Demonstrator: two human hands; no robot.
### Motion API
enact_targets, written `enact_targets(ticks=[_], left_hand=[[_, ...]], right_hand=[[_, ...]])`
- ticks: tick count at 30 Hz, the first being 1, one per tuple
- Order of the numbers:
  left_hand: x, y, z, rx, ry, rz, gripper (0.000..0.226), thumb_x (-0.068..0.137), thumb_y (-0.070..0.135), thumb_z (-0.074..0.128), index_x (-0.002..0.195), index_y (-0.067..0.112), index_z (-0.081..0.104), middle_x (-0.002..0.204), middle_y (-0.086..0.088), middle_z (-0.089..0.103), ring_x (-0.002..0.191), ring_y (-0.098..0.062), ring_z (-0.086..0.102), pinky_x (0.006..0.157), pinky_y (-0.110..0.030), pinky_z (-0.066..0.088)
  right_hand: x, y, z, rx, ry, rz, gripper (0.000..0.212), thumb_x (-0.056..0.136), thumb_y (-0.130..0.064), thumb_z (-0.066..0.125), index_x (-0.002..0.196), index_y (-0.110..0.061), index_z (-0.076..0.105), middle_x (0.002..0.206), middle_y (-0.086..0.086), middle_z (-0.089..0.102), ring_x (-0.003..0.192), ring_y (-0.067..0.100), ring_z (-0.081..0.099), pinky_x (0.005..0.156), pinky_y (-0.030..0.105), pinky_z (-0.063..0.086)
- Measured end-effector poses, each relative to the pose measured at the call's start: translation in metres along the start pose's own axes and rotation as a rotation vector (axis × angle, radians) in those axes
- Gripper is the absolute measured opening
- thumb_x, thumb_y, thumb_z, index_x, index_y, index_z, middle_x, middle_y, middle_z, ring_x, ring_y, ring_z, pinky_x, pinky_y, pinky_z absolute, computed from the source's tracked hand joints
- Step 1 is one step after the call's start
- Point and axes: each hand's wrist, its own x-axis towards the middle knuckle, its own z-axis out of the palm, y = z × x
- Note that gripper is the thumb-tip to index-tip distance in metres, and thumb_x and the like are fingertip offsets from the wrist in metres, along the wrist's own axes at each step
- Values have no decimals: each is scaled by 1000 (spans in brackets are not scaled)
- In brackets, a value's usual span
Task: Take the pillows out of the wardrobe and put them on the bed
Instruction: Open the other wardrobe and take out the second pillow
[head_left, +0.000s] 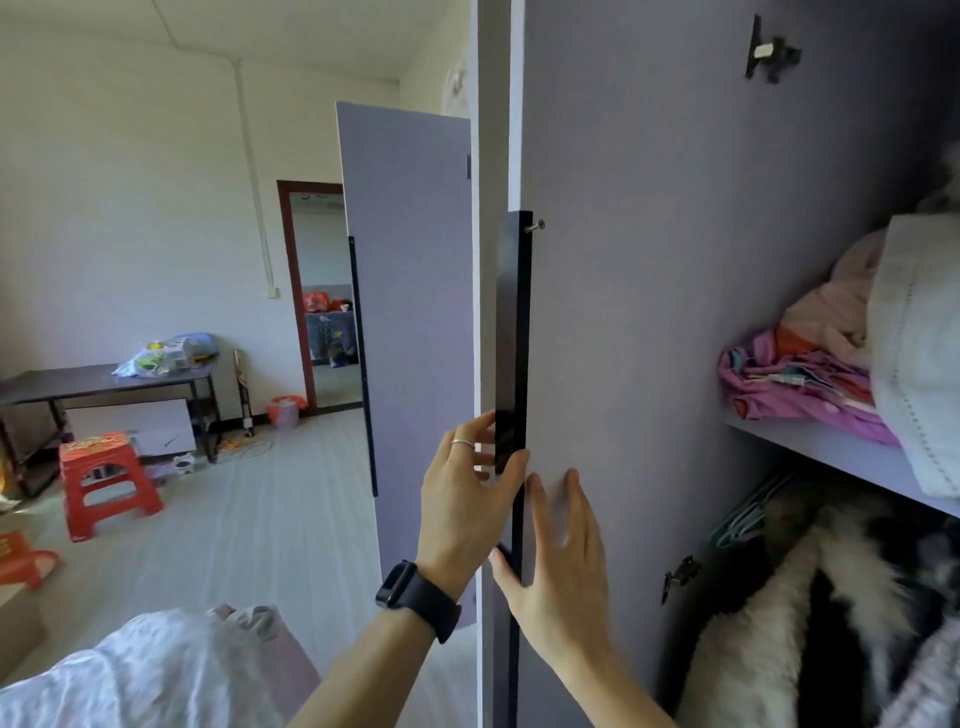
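A lilac wardrobe door (675, 312) stands open in front of me, its inner face toward me. My left hand (467, 499) grips the long black handle (511, 332) on the door's edge, thumb on the near side. My right hand (561, 566) lies flat on the door's inner face, fingers spread, thumb hooked on the edge. Inside the wardrobe, a shelf (831, 447) holds a white quilted pillow or quilt (919, 353) beside folded pink bedding (800, 384). Below the shelf sits black-and-white fluffy fabric (810, 613). A pale patterned fabric corner (156, 670) lies at the bottom left.
A second wardrobe door (410, 312) stands open further left. Beyond are a red plastic stool (104, 478), a dark table (104, 382) with bags on it, a cardboard box (135, 421), and a doorway (322, 296) to another room. Pale floor (249, 530) stretches between.
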Motion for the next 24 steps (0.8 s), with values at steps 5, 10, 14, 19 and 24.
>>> enact_targets(ticks=[5, 10, 14, 19, 24], left_hand=[[0, -16, -2, 10, -17, -16, 42, 89, 35, 74, 126, 41, 55, 115, 21, 63, 94, 7, 63, 84, -23, 57], [-16, -28, -4, 114, -59, 50, 55, 89, 33, 72, 134, 46, 42, 120, 26, 47, 104, 18, 52, 80, -9, 46], [-39, -28, -3, 176, -17, 175, 46, 91, 30, 65, 135, 32, 51, 126, 17, 48, 103, 4, 58, 77, -8, 45], [-72, -16, 33, 139, -207, 198, 38, 94, 25, 62, 129, 35, 55, 121, 23, 53, 105, 3, 58, 81, -20, 53], [-102, 0, 113, 40, -499, 204, 35, 93, 29, 57, 126, 38, 56, 117, 22, 56, 107, -1, 58, 87, -32, 54]], right_hand=[[4, -2, 10, -10, 16, 22, 99, 80, -61, 72, 158, -36, 16, 164, 17, 27, 144, 34, 41, 109, 42, 45], [-2, 4, 4, 7, -25, 11, 96, 84, -65, 65, 160, -42, 10, 168, 11, 14, 151, 30, 28, 114, 40, 36], [-22, 26, -19, 19, -10, -8, 82, 91, -54, 63, 159, -40, 19, 169, 8, 12, 151, 28, 24, 112, 41, 37], [-76, 85, -72, -22, 98, 83, 69, 89, -39, 66, 153, -28, 42, 166, 5, 22, 147, 32, 31, 111, 50, 41], [-116, 145, -157, -277, 165, 235, 61, 90, -36, 64, 147, -22, 51, 162, 7, 31, 145, 34, 35, 113, 55, 38]])
